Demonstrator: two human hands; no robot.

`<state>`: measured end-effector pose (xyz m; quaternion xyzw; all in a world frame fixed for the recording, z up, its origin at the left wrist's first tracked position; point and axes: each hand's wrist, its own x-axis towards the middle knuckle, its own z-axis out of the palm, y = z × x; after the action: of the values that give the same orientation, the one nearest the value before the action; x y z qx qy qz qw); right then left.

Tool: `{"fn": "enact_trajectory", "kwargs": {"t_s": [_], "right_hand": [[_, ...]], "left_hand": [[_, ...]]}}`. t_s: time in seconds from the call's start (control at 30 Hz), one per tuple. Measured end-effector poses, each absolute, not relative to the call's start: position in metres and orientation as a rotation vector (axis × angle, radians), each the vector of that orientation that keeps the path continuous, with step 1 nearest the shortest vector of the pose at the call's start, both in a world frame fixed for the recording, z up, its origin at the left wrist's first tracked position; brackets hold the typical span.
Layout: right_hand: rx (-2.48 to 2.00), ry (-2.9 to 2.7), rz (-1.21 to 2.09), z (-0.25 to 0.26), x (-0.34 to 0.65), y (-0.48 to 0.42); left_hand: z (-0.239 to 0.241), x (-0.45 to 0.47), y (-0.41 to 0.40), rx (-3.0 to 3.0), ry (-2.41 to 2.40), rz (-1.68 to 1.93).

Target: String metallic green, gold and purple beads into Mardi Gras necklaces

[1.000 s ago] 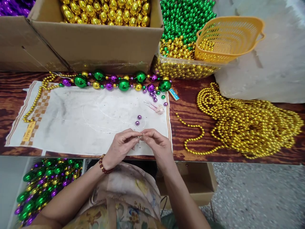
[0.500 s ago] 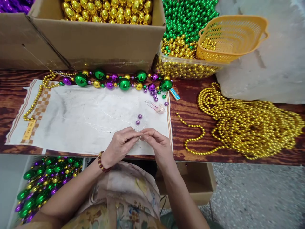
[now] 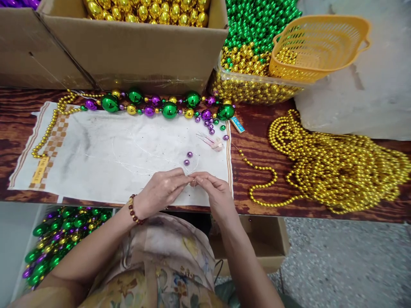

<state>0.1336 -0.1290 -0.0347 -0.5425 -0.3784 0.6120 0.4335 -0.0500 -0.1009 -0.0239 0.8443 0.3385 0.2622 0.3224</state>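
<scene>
My left hand (image 3: 167, 188) and my right hand (image 3: 213, 190) meet fingertip to fingertip over the front of a white cloth (image 3: 105, 179). Both pinch a thin white string (image 3: 138, 170), which loops loosely across the cloth to the left. What lies right between the fingertips is too small to make out. Two loose purple beads (image 3: 188, 158) rest just beyond my fingers. Behind them, a strand of large green, purple and gold beads (image 3: 169, 110) lies along the cloth's back edge. Several small purple and green beads (image 3: 210, 126) sit by its right end, near a small pink-handled tool (image 3: 212, 142).
A pile of gold bead chain (image 3: 340, 171) covers the table's right side. At the back stand a cardboard box (image 3: 135, 51) of gold beads, a clear tub (image 3: 257, 87) of beads and a yellow basket (image 3: 321, 47). Strung beads (image 3: 61, 239) lie below the table at left.
My fingertips have shifted slightly against each other, still pinching the string. The whole view has tilted a little; the beads and cloth have stayed in place.
</scene>
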Motion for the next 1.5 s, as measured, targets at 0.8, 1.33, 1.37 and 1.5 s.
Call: {"fn": "enact_trajectory", "kwargs": {"t_s": [0.8,1.33,1.37,1.5], "right_hand": [[-1.443,-1.040,1.509,-0.042,0.152,-0.123],[-1.487,-1.217,1.498,-0.042,0.159,-0.123],[-1.478,-1.247,1.515,-0.041,0.160,-0.124],[-1.438,-1.269,1.545,-0.038,0.159,-0.127]], "left_hand": [[-0.028,-0.045,-0.098,2.306,0.880,0.538],[-0.030,-0.045,-0.095,2.407,0.827,0.527],[-0.030,-0.045,-0.095,2.412,0.826,0.525],[-0.031,-0.044,-0.095,2.455,0.824,0.489]]}}
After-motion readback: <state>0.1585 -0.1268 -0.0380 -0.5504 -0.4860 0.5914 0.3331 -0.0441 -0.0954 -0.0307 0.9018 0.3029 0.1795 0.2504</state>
